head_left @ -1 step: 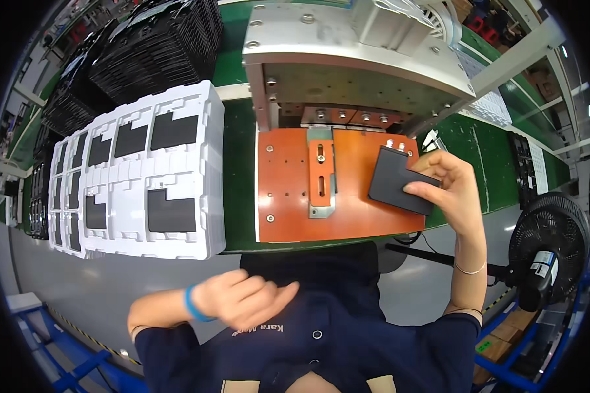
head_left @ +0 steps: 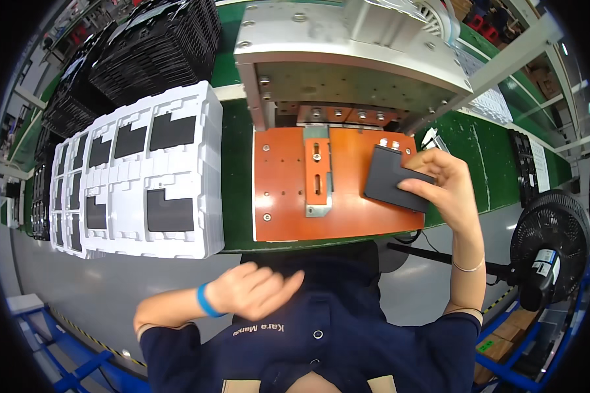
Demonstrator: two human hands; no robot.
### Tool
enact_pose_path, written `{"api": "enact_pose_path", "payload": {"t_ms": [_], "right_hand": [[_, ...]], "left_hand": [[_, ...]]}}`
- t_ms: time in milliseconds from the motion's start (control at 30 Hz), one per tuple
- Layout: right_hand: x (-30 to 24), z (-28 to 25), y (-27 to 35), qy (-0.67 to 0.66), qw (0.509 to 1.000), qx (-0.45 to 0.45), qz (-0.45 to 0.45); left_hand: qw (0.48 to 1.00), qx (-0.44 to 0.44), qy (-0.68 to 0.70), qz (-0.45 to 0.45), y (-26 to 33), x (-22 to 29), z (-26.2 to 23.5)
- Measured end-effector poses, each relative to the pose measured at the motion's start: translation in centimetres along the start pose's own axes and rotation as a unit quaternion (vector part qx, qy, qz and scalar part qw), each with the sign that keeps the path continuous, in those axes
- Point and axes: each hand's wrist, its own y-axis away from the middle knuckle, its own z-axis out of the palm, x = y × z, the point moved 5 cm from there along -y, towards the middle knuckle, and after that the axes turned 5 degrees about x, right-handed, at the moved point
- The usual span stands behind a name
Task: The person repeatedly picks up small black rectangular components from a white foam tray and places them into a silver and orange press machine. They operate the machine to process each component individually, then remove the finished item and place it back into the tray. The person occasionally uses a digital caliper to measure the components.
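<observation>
My right hand (head_left: 442, 183) pinches a flat black L-shaped piece (head_left: 390, 185) between thumb and fingers. The piece is over the right part of an orange plate (head_left: 285, 216); whether it touches the plate I cannot tell. Two small shiny bits show at its upper edge. In front of my chest, my left hand (head_left: 255, 291) is loosely curled and appears to hold nothing. On the plate's middle stands a slotted orange block (head_left: 316, 173) beside a metal strip. A metal press frame (head_left: 347, 49) rises behind the plate.
To the left, a stack of white trays (head_left: 210, 196) carries several black L-shaped pieces. Stacked black trays (head_left: 157, 56) stand behind it. A black fan (head_left: 547, 229) is on the right. The green bench (head_left: 236, 177) lies under the plate.
My left hand has shifted slightly right and up. The view has moved a little; my right hand keeps hold of the black piece.
</observation>
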Motion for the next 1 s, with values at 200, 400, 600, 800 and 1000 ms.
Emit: {"api": "enact_pose_path", "payload": {"t_ms": [200,400,600,800,1000], "right_hand": [[-0.7,3.5,-1.0,0.165,0.962,0.044,-0.213],[-0.4,3.5,0.9,0.244,0.916,0.075,-0.310],[0.0,2.2,2.8,0.247,0.917,0.086,-0.302],[0.2,2.0,2.9,0.245,0.917,0.086,-0.304],[-1.1,2.9,3.3,0.261,0.912,0.040,-0.315]], "left_hand": [[0.980,-0.093,-0.065,-0.166,2.1,0.6,8.3],[0.964,-0.132,-0.090,-0.212,1.6,1.5,9.2],[0.975,-0.089,-0.046,-0.197,1.8,1.4,8.8],[0.978,0.008,-0.033,-0.207,3.0,1.3,9.6],[0.966,0.088,-0.030,-0.239,1.9,1.6,6.8]]}}
